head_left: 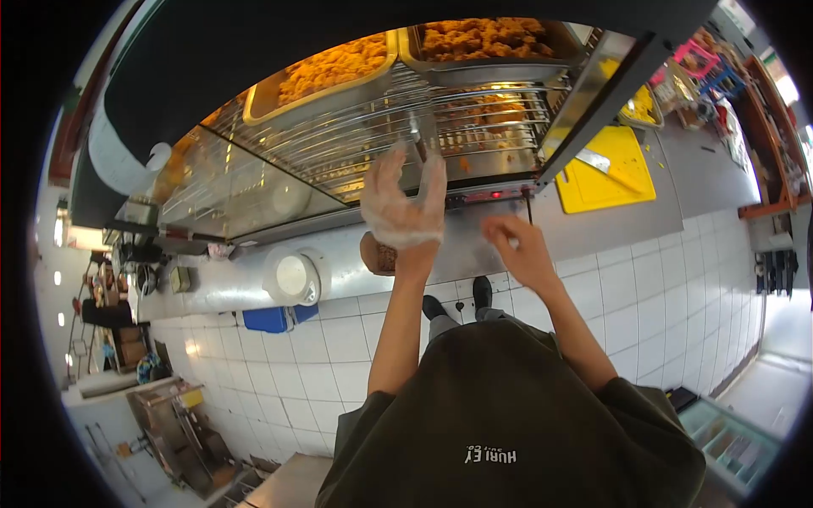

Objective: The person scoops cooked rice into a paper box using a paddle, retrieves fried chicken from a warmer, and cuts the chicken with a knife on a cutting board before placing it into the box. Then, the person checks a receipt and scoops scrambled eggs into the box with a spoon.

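My left hand (402, 199), in a clear plastic glove, is raised before a glass-fronted food cabinet (305, 207). Its fingers are spread, with the fingertips near the cabinet's wire rack (373, 127). My bare right hand (523, 254) hangs over the counter's front edge, right of the left one. Its fingers are curled in towards the thumb; a small pale spot shows between them, too small to name. Inside the cabinet are a metal tray of golden fried food (334, 68) and a second tray with darker fried pieces (483, 38). A brown round container (378, 254) stands below my left hand.
To the right, a knife (597, 161) lies on a yellow cutting board (614, 190). A white tub (295, 278) stands on the metal counter (347, 271) at left. Beneath the counter edge is a blue box (267, 319) on the white tiled floor (339, 364).
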Demonstrator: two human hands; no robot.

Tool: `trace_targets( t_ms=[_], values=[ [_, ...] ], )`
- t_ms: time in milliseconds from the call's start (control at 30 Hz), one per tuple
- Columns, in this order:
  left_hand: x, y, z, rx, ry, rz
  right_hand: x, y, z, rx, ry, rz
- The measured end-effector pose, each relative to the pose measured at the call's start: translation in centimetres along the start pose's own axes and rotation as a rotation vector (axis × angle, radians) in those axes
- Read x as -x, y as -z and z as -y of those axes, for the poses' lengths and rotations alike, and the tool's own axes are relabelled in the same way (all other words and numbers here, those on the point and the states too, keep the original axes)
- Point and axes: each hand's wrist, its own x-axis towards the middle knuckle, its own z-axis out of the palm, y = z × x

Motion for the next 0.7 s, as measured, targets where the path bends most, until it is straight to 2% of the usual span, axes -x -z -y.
trace_targets(
  t_ms=[133,300,400,500,600,633,700],
  values=[
    [-1.9,0.4,1.4,-0.217,-0.012,-0.090,5.5,1.0,-4.3,0.053,-0.152,0.183],
    [-3.6,2.3,2.2,-0.484,0.048,-0.166,7.9,3.5,-6.0,0.122,-0.196,0.274],
    [-4.2,2.7,1.1,-0.478,0.152,-0.220,7.7,5.2,-6.8,0.178,-0.207,0.259],
    [-3.8,1.8,1.3,-0.218,0.093,-0.388,6.4,6.7,-7.5,0.206,-0.186,0.194],
    [-8.6,2.3,-4.5,-0.452,-0.510,0.032,5.8,7.6,-8.5,0.243,-0.192,0.180],
    [-10.3,1.0,-2.7,-0.391,-0.673,-0.047,5.5,7.8,-8.3,0.253,-0.211,0.193],
    [-13.4,-0.2,-2.1,-0.651,-0.623,0.006,4.9,8.0,-8.5,0.263,-0.199,0.215]
  ],
)
